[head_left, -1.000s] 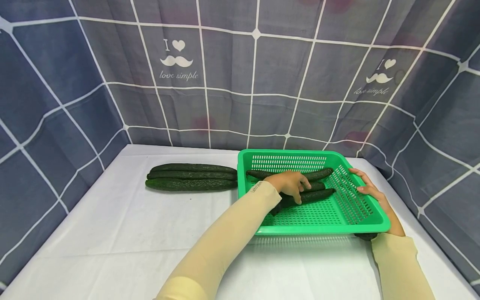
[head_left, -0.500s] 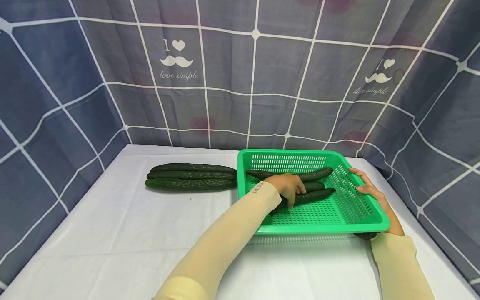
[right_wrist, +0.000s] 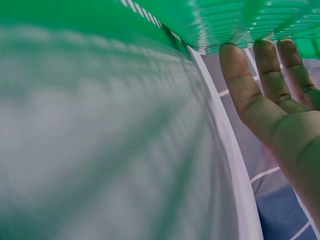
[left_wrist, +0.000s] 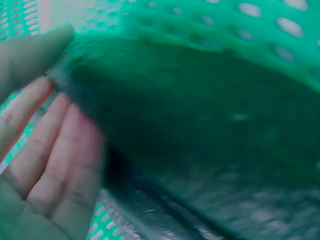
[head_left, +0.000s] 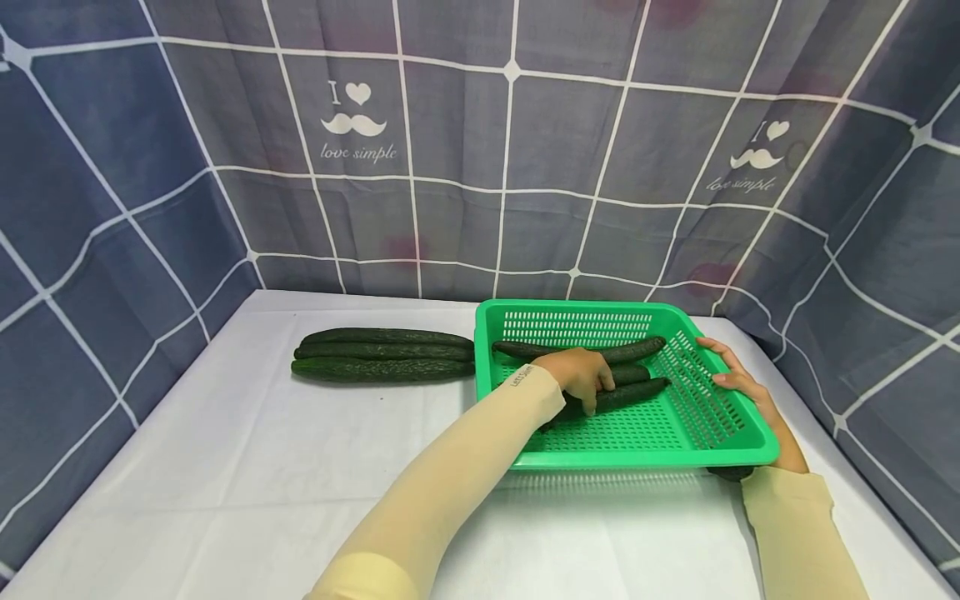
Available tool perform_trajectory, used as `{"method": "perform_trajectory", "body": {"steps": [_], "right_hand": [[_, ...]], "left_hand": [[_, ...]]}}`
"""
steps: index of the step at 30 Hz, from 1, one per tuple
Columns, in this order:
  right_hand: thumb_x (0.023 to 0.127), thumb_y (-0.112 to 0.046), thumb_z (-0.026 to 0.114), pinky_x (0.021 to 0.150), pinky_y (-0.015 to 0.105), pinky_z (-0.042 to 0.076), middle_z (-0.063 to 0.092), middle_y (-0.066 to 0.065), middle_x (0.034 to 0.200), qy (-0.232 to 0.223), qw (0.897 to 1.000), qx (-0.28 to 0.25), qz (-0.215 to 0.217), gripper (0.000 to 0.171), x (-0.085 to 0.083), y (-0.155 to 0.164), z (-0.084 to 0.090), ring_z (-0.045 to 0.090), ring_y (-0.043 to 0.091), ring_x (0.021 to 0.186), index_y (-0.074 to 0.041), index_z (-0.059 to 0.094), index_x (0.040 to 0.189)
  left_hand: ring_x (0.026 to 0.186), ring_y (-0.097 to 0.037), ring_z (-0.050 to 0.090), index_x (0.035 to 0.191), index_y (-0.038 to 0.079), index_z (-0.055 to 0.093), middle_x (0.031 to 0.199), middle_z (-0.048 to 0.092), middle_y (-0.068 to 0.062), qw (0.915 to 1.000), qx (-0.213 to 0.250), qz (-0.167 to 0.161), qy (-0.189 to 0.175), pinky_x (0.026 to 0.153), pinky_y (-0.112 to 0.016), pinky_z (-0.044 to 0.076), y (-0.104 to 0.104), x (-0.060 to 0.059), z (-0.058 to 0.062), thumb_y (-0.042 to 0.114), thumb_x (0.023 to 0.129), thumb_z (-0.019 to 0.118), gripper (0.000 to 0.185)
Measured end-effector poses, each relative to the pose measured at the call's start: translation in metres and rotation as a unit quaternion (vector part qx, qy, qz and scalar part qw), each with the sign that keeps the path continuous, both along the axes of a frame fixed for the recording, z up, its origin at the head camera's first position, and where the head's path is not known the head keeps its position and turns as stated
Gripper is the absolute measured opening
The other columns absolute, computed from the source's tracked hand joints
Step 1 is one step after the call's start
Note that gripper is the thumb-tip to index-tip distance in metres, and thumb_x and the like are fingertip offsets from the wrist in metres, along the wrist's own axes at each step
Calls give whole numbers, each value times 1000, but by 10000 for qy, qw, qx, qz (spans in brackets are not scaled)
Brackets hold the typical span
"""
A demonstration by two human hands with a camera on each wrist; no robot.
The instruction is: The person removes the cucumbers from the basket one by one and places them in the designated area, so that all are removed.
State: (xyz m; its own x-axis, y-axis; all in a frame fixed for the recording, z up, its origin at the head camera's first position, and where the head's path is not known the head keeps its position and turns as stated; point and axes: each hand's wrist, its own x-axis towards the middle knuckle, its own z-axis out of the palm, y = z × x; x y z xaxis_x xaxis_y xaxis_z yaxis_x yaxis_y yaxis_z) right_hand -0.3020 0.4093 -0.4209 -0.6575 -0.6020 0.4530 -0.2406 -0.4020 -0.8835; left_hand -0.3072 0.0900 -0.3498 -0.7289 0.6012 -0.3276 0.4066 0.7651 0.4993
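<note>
Lower right on my feed, the right hand (head_left: 753, 404)'s straight fingers rest along the outside of the green basket (head_left: 645, 458). Right of centre, inside it, the left hand (head_left: 576, 372) curls around the front cucumber (head_left: 636, 393). I take the step in hand as getting hold of that one; next calls for a firm grip and a steady basket. Behind lie other cucumbers (head_left: 641, 347); three cucumbers (head_left: 386, 356) sit side by side, centre left, on the table (head_left: 262, 442).

Free basket floor (head_left: 637, 432) on the near side of the left fingers (head_left: 605, 379)
Cucumbers (head_left: 637, 348) crowd beyond and right of them; nearer, bare mesh runs to the basket rim (head_left: 637, 458). The end wall (head_left: 708, 408) bars the right fingers (head_left: 727, 358).
</note>
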Motion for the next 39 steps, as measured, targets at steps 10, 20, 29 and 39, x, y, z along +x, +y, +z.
{"method": "perform_trajectory", "body": {"steps": [10, 20, 29, 39], "right_hand": [[99, 15, 16, 109, 28, 54, 54, 1, 157, -221, 9996, -132, 97, 75, -1, 0, 1, 60, 17, 138, -14, 43, 162], [99, 16, 14, 109, 31, 54, 53, 3, 157, -361, 9991, -240, 5, 75, 5, -2, 4, 59, 19, 139, -12, 41, 163], [101, 14, 13, 107, 33, 56, 52, 7, 156, -507, 9985, -135, -162, 74, 11, -3, 6, 61, 22, 136, -13, 37, 165], [98, 16, 14, 107, 29, 55, 53, 3, 157, -216, 9991, -5, -366, 76, 9, -3, 6, 60, 17, 136, -13, 40, 164]], "left_hand": [[89, -13, 63, 143, 10, 72, 126, 75, -4, 9851, 1012, 690, -1209, 78, -29, 55, -2, -14, 7, 15, 102, 79, 43], [60, -11, 52, 117, 10, 84, 107, 78, -2, 9795, 906, 1529, -952, 64, -31, 51, 14, -8, 2, 7, 94, 86, 23], [105, -19, 72, 111, 21, 86, 116, 78, 2, 9882, 113, 1524, -39, 84, -34, 62, 17, 7, 8, 18, 92, 91, 20], [79, -14, 64, 110, 20, 85, 106, 75, 6, 9862, 466, 1504, -517, 70, -30, 57, 19, -2, -1, 14, 88, 94, 24]]}}
